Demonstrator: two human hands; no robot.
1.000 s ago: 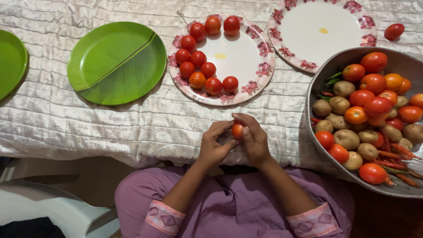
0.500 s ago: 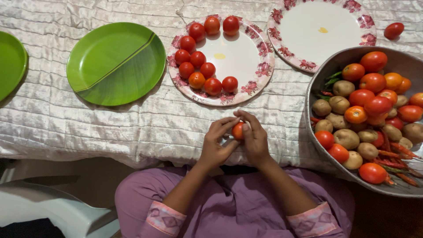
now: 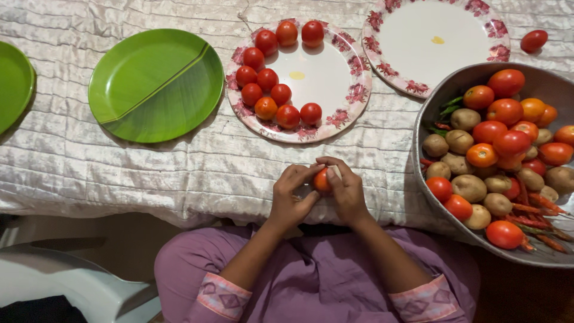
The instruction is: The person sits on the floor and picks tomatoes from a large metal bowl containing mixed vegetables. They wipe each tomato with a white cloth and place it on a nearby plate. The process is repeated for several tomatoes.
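We hold a small orange-red tomato [image 3: 322, 179] between our two hands, just above the near edge of the pale quilted cloth [image 3: 179, 167] that covers the table. Our left hand [image 3: 291, 196] curls around it from the left, fingers bent and the fingertips pressed to the fruit, while our right hand [image 3: 345, 191] closes over it from the right, with the thumb and first fingers wrapped across its top and side, so that only a part of the tomato shows between them. Both wrists rest at the cloth's edge, and below them lie our purple sleeves with patterned pink cuffs. Straight beyond the hands stands a white plate with a red flower rim [image 3: 353, 96], and on it lie eleven small tomatoes [image 3: 269, 84], gathered along its left and upper side and touching one another in places. To the right of it a second flowered plate [image 3: 388, 66] holds nothing but a small yellow mark. At our right, just beside the right hand, sits a large metal bowl [image 3: 426, 185] heaped with bigger tomatoes, brown potatoes, red chillies and a few green ones. A single tomato [image 3: 534, 40] lies on the cloth beyond the bowl. To the left of the flowered plates lies a round green plate [image 3: 155, 85], and another green plate [image 3: 13, 84] shows partly at the left edge.
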